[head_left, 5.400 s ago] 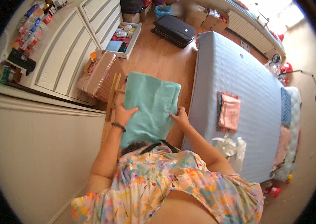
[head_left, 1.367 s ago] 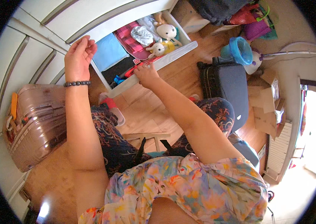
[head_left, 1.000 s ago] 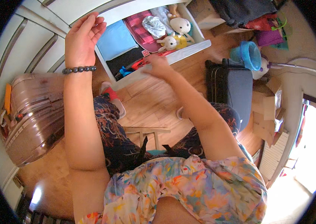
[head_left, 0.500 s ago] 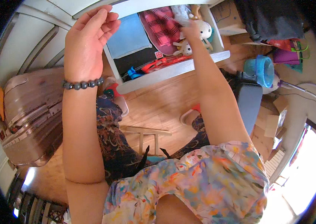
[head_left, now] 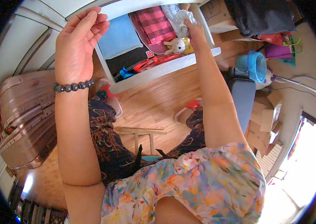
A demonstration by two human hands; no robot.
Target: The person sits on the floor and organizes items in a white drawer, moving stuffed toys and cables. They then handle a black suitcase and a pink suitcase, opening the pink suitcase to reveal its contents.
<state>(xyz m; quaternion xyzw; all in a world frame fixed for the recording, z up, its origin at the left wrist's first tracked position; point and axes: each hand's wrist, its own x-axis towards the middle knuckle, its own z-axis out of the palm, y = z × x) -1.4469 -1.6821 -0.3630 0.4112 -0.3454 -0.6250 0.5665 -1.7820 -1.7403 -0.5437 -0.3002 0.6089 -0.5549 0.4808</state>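
Note:
My right hand (head_left: 197, 33) is over the right part of a pulled-out white drawer (head_left: 154, 71), its fingers closed on a crumpled clear plastic bag (head_left: 182, 18). Just below the bag, a small white plush toy (head_left: 177, 46) with long ears lies beside something yellow. Left of the bag is a folded red-and-black checked cloth (head_left: 154, 25). My left hand (head_left: 79, 41) is raised by the drawer's left back corner, fingers loosely bent and apart, with nothing in it. A light blue folded cloth (head_left: 120, 37) lies near it in the drawer.
Red and blue items (head_left: 154, 63) lie along the drawer's front. A brown suitcase (head_left: 29, 115) stands at the left. On the right are a blue basket (head_left: 256, 66), a dark bench (head_left: 242, 100) and cardboard boxes (head_left: 261, 121). A wooden frame (head_left: 143, 131) lies on the floor between my legs.
My right hand has closed on the plastic bag and spread it rightward; the larger white plush head seen there before is now covered. My left hand keeps its pose as the view shifts slightly.

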